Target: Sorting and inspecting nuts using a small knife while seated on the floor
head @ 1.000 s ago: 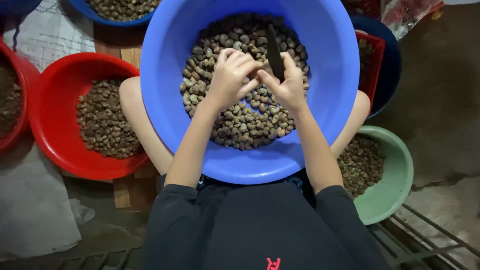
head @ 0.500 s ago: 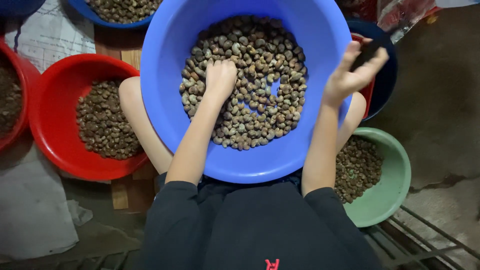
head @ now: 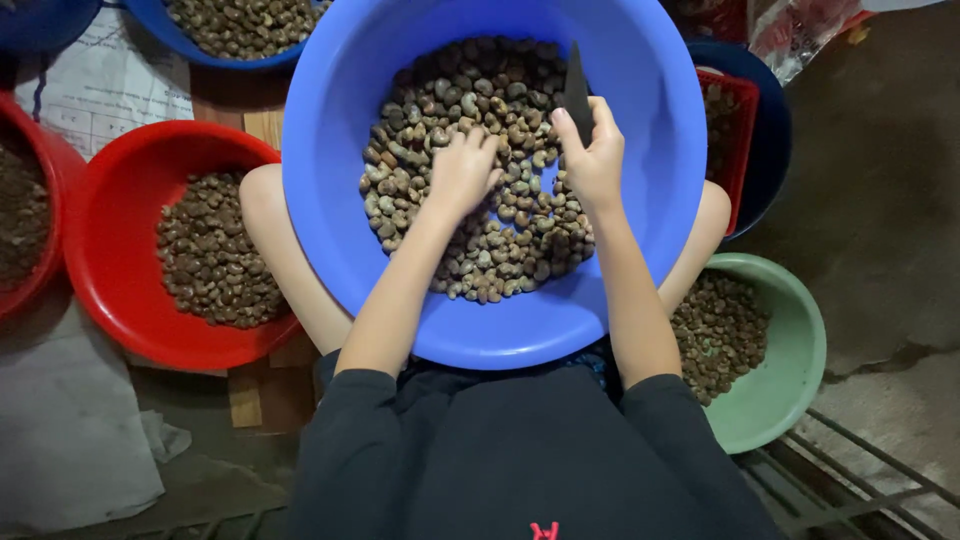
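Several bowls of brown nuts are seen: a red bowl [head: 110, 290] at the left, a blue bowl [head: 640, 150] in the lap. Its nuts [head: 480, 230] are pressed by the curled left hand [head: 462, 172]; a dark blade [head: 577, 90] is gripped upright by the right hand [head: 593, 160]. A green bowl [head: 795, 360] sits rightmost.

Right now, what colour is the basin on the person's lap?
Blue; the basin shows clearly in the head view.

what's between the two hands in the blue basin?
Head view: only loose brown nuts fill the gap between the left hand and the right hand, which grips a dark blade, inside the blue basin.
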